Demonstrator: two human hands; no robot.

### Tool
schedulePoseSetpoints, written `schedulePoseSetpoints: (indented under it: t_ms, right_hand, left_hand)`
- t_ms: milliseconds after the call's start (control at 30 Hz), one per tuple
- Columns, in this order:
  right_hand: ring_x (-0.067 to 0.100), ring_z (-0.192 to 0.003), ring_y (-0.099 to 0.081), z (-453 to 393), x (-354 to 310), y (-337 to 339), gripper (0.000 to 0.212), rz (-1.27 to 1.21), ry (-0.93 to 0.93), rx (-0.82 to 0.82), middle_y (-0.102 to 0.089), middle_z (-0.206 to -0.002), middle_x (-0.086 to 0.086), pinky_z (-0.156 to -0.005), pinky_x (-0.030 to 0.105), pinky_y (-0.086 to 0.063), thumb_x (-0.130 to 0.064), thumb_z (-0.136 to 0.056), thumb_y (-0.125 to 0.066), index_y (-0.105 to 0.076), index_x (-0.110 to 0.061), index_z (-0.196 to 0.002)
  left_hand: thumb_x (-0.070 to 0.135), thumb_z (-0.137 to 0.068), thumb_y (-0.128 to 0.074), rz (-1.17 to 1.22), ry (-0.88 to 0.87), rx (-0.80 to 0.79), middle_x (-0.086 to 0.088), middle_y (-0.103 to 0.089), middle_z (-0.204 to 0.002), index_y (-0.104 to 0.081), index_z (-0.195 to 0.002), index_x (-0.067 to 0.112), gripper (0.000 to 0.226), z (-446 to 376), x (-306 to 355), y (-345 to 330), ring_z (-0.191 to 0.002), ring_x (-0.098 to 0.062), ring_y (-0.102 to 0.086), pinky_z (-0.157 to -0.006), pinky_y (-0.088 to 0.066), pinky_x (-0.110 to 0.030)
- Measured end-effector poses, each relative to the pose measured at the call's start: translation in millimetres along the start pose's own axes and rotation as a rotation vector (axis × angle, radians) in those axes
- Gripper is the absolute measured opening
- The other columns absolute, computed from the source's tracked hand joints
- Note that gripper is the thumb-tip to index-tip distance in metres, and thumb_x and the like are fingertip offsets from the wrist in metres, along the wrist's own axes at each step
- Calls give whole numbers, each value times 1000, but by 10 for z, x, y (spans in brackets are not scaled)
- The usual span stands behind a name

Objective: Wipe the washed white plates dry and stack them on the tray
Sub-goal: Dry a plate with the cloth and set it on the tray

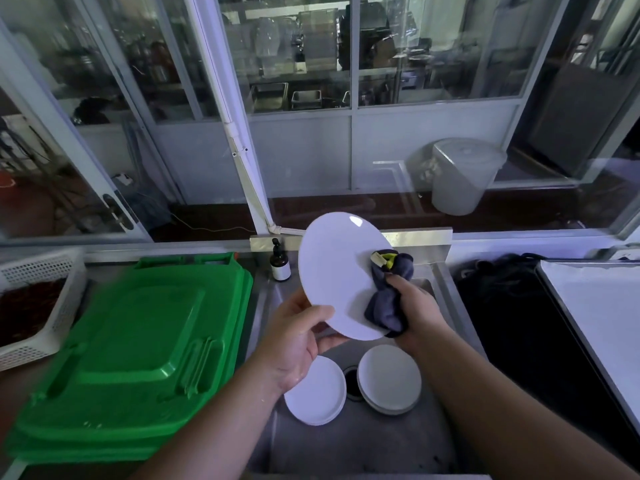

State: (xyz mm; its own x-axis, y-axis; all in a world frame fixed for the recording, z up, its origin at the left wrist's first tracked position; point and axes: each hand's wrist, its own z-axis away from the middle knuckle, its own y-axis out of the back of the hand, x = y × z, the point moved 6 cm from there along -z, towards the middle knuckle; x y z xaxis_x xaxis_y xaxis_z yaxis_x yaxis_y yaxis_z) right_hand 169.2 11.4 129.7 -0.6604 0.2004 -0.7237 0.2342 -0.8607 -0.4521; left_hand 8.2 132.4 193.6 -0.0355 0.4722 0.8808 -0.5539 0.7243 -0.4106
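Observation:
A white plate (337, 271) is held tilted above the steel sink (363, 441). My left hand (298, 341) grips its lower left rim, thumb on the face. My right hand (414, 311) grips a dark grey cloth (388, 301) with a yellow tag, pressed against the plate's right side. Down in the sink lie two small stacks of white plates, the left stack (317, 393) and the right stack (389, 377), on either side of the drain. A large flat white tray (602, 306) sits at the right edge of the view.
Green plastic lids (138, 348) are stacked left of the sink. A white perforated basket (38, 299) stands at far left. A brown pump bottle (280, 261) stands behind the sink. A dark cloth heap (502, 306) lies between sink and tray. Glass partitions rise behind.

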Motion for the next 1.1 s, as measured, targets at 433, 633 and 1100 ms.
schedulePoseSetpoints:
  t_ms: [433, 633, 1100]
  right_hand:
    - [12, -52, -65, 191, -543, -115, 13, 254, 134, -84, -70, -66, 2, -47, 20, -47, -16, -95, -73, -72, -6, -104]
    - [21, -71, -69, 136, -231, 33, 35, 71, 126, 40, -74, -84, 5, -65, 31, -54, -25, -90, -79, -72, -5, -118]
    - [9, -43, -54, 220, -165, 103, 11, 26, -108, -90, -71, -77, 0, -36, 18, -40, -16, -100, -66, -71, -9, -107]
  left_hand:
    - [5, -86, -67, -236, -7, 35, -19, -78, -100, -75, -99, 8, 16, -45, 434, 62, -87, -29, -75, -68, -64, -39]
    - [-4, -96, -59, -216, -82, 101, -10, -79, -94, -76, -93, 14, 24, 14, 250, -19, -83, -22, -75, -68, -62, -37]
    - [20, -92, -67, -227, 57, 61, -20, -77, -107, -71, -114, 6, 27, -19, 295, 1, -96, -35, -74, -76, -63, -45]
